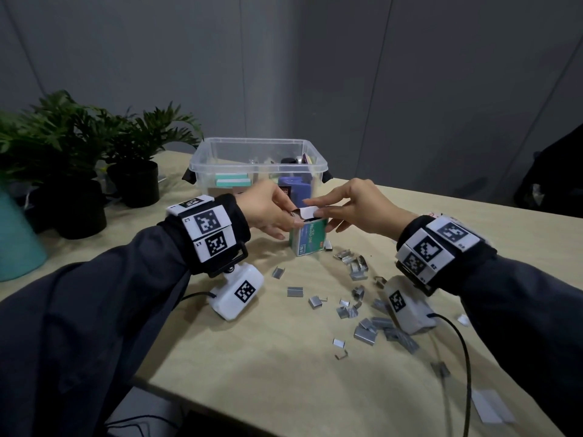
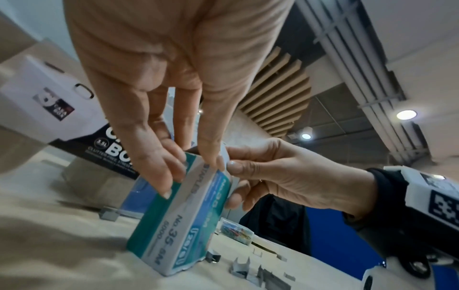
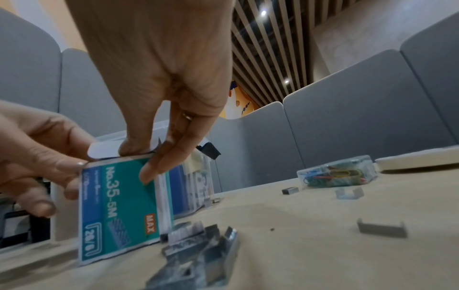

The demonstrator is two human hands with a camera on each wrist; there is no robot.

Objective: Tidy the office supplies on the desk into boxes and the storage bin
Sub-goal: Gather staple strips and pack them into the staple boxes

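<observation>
A green and blue staple box (image 1: 307, 242) stands upright on the desk in front of the storage bin (image 1: 252, 149). Its white top flap (image 1: 308, 212) is raised. My left hand (image 1: 291, 220) grips the box's upper left side between thumb and fingers (image 2: 171, 176). My right hand (image 1: 318, 216) pinches the flap and the box top, with its thumb on the flap (image 3: 104, 153) and fingers on the green face (image 3: 119, 206). Several loose staple strips (image 1: 362, 298) lie scattered on the desk to the right of the box.
The clear bin holds a blue stapler (image 1: 296, 187), note pads and other small items. Potted plants (image 1: 79, 146) and a teal pot (image 1: 15, 241) stand at the left. A clear box of coloured paper clips (image 3: 337, 174) lies at the far right. Cables (image 1: 463, 357) trail from the wrist cameras.
</observation>
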